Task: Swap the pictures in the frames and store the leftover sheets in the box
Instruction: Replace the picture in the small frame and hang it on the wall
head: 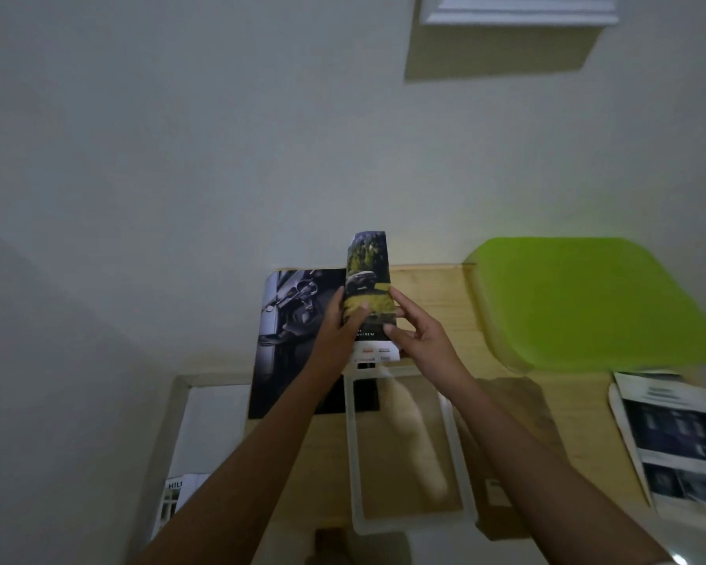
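Observation:
A folded printed sheet (368,275) showing a car on yellow-green ground stands upright above the table. My left hand (343,320) grips its left edge, thumb across the front. My right hand (418,334) pinches its right lower edge. Below the hands a white picture frame (459,462) lies flat with the wooden table showing through it. A dark car-interior picture (290,332) lies flat to the left, partly under my left arm. A box with a bright green lid (587,303) sits at the back right.
Another white frame (172,426) lies at the left with a printed sheet (176,497) in it. A stack of dark printed sheets (677,438) lies at the right. A brown backing board (510,454) lies beside the middle frame. A white wall rises behind the table.

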